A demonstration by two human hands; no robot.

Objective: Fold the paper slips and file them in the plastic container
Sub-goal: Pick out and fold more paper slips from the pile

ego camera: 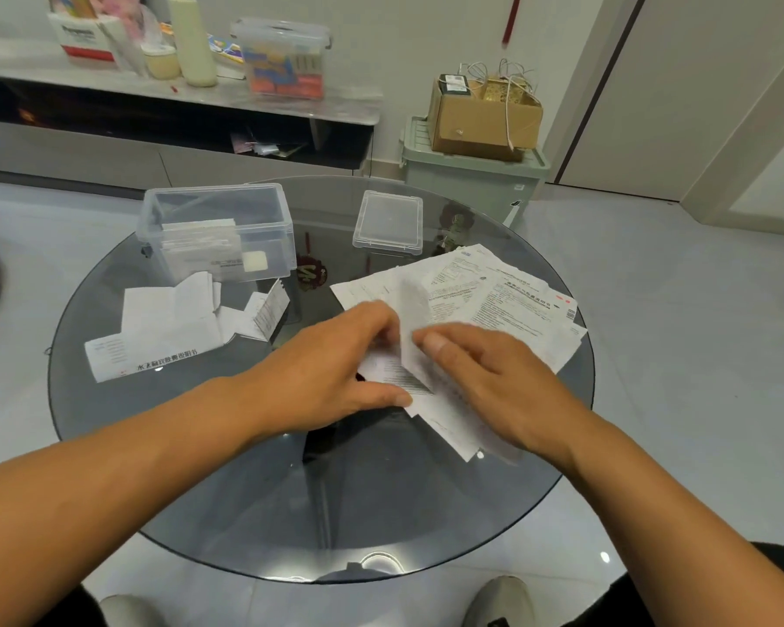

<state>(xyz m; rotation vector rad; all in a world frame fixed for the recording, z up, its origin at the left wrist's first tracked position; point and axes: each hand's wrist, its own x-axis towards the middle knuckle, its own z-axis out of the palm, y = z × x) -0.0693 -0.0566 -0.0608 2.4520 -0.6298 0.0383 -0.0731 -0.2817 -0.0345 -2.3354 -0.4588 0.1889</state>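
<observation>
Head view: a paper slip point(415, 355) is pinched over the tabletop point(336, 491) by the left hand point(331, 368) and right hand point(485, 382) — thin, limp, easily torn — so edges are best gripped near the crease.

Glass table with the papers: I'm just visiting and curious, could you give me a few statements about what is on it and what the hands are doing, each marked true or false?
1. The clear plastic container stands open with slips already inside. True.
2. The container's lid is snapped onto it. False: the lid lies apart on the glass table, to the container's right.
3. Both hands are on one paper slip. True: the left hand and right hand hold it mid-fold.
4. The unfolded sheets lie inside the container. False: they are spread on the table beyond the right hand.
5. Folded slips lie on the table in front of the container. True.
</observation>
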